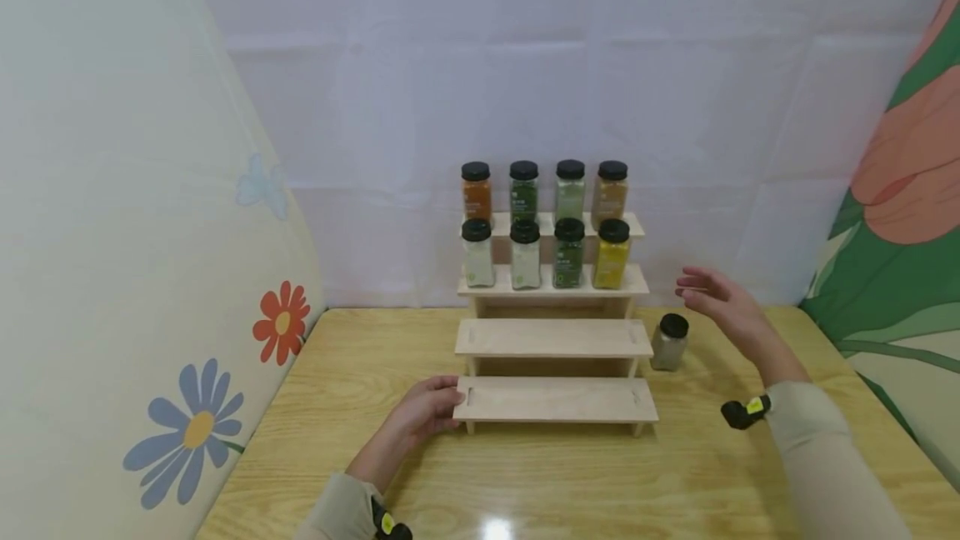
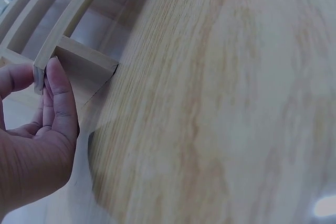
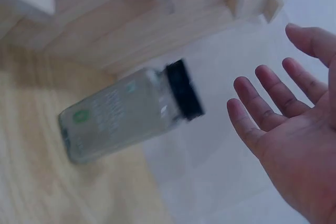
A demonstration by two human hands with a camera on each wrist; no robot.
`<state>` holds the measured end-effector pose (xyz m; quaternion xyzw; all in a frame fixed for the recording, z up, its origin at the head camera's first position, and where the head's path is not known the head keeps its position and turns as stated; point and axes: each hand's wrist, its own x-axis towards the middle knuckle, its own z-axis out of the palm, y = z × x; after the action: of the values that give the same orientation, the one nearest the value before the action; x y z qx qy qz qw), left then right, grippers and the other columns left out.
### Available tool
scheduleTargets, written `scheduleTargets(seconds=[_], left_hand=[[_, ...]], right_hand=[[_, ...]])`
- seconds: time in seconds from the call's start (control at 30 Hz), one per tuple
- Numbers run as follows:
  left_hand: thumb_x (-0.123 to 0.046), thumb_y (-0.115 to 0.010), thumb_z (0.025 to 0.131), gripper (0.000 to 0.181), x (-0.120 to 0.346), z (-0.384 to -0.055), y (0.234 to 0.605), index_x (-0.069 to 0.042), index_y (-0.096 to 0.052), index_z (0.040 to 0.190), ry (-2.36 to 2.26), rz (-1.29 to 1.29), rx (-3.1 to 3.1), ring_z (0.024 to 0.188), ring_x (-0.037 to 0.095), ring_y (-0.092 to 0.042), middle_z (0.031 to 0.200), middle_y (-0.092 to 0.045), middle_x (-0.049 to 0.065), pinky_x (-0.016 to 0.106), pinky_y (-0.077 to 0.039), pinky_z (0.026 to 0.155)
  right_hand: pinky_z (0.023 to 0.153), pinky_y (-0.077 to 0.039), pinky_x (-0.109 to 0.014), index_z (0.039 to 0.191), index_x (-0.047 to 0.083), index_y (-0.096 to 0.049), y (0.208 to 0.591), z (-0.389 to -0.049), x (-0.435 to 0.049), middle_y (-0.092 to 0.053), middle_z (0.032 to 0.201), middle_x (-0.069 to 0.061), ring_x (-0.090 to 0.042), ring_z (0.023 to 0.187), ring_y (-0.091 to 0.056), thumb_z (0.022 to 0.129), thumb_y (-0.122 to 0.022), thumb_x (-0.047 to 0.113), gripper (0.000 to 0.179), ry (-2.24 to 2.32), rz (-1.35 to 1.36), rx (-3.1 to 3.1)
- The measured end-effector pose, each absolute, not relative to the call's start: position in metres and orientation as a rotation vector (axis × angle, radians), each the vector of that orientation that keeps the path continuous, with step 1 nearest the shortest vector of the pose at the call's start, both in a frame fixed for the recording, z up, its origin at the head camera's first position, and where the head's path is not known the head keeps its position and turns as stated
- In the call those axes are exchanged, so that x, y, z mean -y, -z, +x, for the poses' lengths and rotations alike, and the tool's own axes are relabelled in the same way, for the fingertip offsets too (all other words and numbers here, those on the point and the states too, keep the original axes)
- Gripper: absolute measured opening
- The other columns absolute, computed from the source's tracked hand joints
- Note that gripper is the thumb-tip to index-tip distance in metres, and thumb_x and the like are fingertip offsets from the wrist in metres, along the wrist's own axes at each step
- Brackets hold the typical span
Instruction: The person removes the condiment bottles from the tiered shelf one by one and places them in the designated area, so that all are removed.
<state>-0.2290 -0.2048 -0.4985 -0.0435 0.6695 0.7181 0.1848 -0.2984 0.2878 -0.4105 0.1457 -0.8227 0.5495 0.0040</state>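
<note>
A light wooden tiered spice rack (image 1: 555, 400) stands on the table. My left hand (image 1: 422, 411) is at the left end of its lowest step; in the left wrist view that hand (image 2: 44, 124) pinches the step's edge between thumb and fingers. A spice jar (image 1: 667, 346) with a black lid stands on the table just right of the rack. Above and to the right of this jar (image 3: 118, 114), my right hand (image 1: 722, 307) is held with fingers spread and nothing in it. The right wrist view shows that palm (image 3: 299, 145) apart from the lid.
Several black-lidded spice jars fill the rack's top two steps, among them a yellow one (image 1: 611, 257) and an orange one (image 1: 476, 194). The lower two steps are bare wood. Behind the wooden table (image 1: 540, 482) hangs a white cloth (image 1: 525, 65).
</note>
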Motion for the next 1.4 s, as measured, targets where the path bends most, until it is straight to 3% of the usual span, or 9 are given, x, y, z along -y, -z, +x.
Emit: scheduleTargets(seconds=[0.2, 0.53, 0.63, 0.93, 1.1, 1.4], left_hand=[[-0.009, -0.062, 0.094, 0.054, 0.205, -0.228, 0.498, 0.011, -0.041, 0.139, -2.020, -0.119, -1.888, 0.082, 0.013, -0.066, 0.100, -0.068, 0.006, 0.025, -0.056, 0.066], [-0.010, -0.064, 0.094, 0.055, 0.205, -0.227, 0.498, 0.010, -0.041, 0.140, -2.016, -0.123, -1.883, 0.083, 0.013, -0.066, 0.101, -0.068, 0.005, 0.025, -0.056, 0.067], [-0.012, -0.066, 0.092, 0.054, 0.206, -0.227, 0.498, 0.010, -0.044, 0.137, -2.028, -0.094, -1.873, 0.083, 0.013, -0.067, 0.101, -0.068, 0.005, 0.025, -0.056, 0.067], [-0.012, -0.066, 0.093, 0.054, 0.207, -0.228, 0.498, 0.009, -0.044, 0.137, -2.026, -0.100, -1.863, 0.083, 0.012, -0.066, 0.100, -0.069, 0.004, 0.025, -0.056, 0.067], [-0.009, -0.062, 0.095, 0.049, 0.207, -0.229, 0.497, 0.008, -0.044, 0.137, -2.018, -0.132, -1.870, 0.083, 0.012, -0.066, 0.098, -0.069, 0.004, 0.025, -0.056, 0.066], [-0.009, -0.062, 0.095, 0.051, 0.208, -0.229, 0.499, 0.009, -0.042, 0.139, -2.005, -0.120, -1.882, 0.084, 0.014, -0.067, 0.102, -0.069, 0.007, 0.025, -0.056, 0.067]], right_hand=[[0.093, -0.046, -0.011, 0.152, -0.001, -0.035, 0.392, -0.299, -0.280, -0.051, 0.141, -0.015, 0.006, 0.112, -0.057, 0.104, -0.058, 0.031, 0.062, -1.717, 0.458, 2.521], [0.094, -0.045, -0.012, 0.151, -0.002, -0.036, 0.371, -0.302, -0.264, -0.048, 0.144, -0.023, 0.003, 0.113, -0.056, 0.105, -0.057, 0.028, 0.060, -1.717, 0.512, 2.501], [0.098, -0.046, -0.017, 0.152, -0.001, -0.036, 0.367, -0.304, -0.256, -0.046, 0.147, -0.027, -0.001, 0.117, -0.056, 0.104, -0.058, 0.030, 0.060, -1.701, 0.510, 2.507], [0.113, -0.038, -0.051, 0.153, 0.001, -0.035, 0.353, -0.309, -0.238, -0.045, 0.150, -0.025, -0.030, 0.132, -0.052, 0.104, -0.058, 0.028, 0.061, -1.712, 0.530, 2.495], [0.115, -0.035, -0.054, 0.153, 0.000, -0.034, 0.347, -0.313, -0.228, -0.045, 0.150, -0.023, -0.035, 0.134, -0.048, 0.104, -0.059, 0.026, 0.061, -1.757, 0.573, 2.470], [0.113, -0.040, -0.044, 0.151, -0.001, -0.037, 0.345, -0.319, -0.215, -0.045, 0.149, -0.023, -0.037, 0.135, -0.047, 0.104, -0.059, 0.017, 0.056, -1.792, 0.598, 2.428]])
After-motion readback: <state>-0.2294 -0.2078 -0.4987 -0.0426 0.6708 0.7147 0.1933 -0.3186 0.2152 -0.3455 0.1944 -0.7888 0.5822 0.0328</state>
